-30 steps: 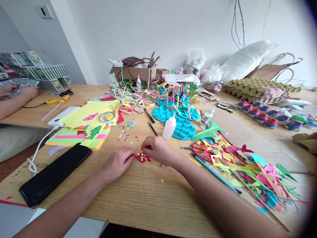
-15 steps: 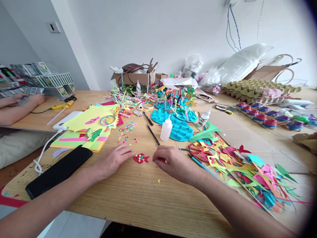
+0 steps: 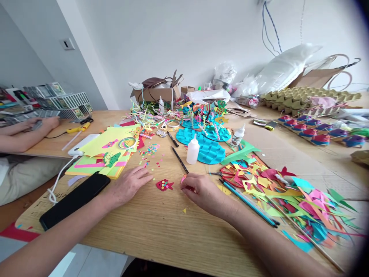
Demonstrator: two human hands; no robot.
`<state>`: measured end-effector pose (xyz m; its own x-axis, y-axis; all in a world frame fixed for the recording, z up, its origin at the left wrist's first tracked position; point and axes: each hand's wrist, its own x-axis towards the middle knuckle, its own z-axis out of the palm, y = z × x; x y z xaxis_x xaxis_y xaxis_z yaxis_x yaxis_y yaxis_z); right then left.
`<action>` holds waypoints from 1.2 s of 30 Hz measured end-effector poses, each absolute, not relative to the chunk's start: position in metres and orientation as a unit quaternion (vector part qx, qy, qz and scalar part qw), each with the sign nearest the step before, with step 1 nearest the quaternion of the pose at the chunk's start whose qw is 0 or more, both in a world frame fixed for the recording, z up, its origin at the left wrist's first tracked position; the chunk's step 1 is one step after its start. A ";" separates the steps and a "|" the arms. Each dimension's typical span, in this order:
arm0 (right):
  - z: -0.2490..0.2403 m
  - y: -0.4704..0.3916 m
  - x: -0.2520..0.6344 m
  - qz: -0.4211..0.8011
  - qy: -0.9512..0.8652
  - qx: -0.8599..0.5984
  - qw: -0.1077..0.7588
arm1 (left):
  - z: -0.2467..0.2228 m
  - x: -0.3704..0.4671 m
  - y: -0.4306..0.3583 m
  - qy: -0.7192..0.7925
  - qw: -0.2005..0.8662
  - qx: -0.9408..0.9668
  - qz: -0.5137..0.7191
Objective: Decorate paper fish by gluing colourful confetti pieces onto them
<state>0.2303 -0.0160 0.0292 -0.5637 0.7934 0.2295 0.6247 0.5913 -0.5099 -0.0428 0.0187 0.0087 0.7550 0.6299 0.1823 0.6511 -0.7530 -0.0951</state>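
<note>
A small red paper fish with colored dots on its body lies flat on the table between my hands. To its left, my left hand rests palm down with fingers stretched out, just apart from the fish. My right hand is on the other side, thumb and fingers curled together in a pinch. Whatever sits between those fingertips is hidden. A bit of pinkish-orange paper shows beside its knuckles. Behind it stand a black pencil lying down and an upright white squeeze bottle.
Paper confetti, yellow paper sheets and a black phone lie to the left. Blue woven discs, a glue bottle, red scissors and paper scraps are beyond and right. A co-worker's hands are far left.
My left hand has drawn back slightly from the fish. My right hand has shifted a little to the right, still pinched, and the pinkish-orange paper now shows beside it. The view has moved slightly.
</note>
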 end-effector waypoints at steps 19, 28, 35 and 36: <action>0.032 -0.008 0.244 0.188 -0.831 -0.447 0.273 | 0.012 -0.082 0.011 -0.351 0.049 -0.934 -0.052; 0.034 -0.007 0.243 0.175 -0.829 -0.445 0.289 | 0.008 -0.047 0.016 -0.333 0.017 -0.942 -0.032; 0.033 -0.002 0.249 0.160 -0.822 -0.451 0.310 | 0.008 -0.054 0.035 -0.358 0.048 -0.932 -0.031; 0.033 -0.001 0.249 0.159 -0.820 -0.453 0.311 | 0.011 -0.054 0.037 -0.359 0.056 -0.931 -0.038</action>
<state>0.2494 -0.0012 0.0327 -0.3965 0.8415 0.3669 0.6436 0.5398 -0.5425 -0.0543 0.0370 0.0114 0.7395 0.6640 0.1110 0.6725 -0.7361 -0.0772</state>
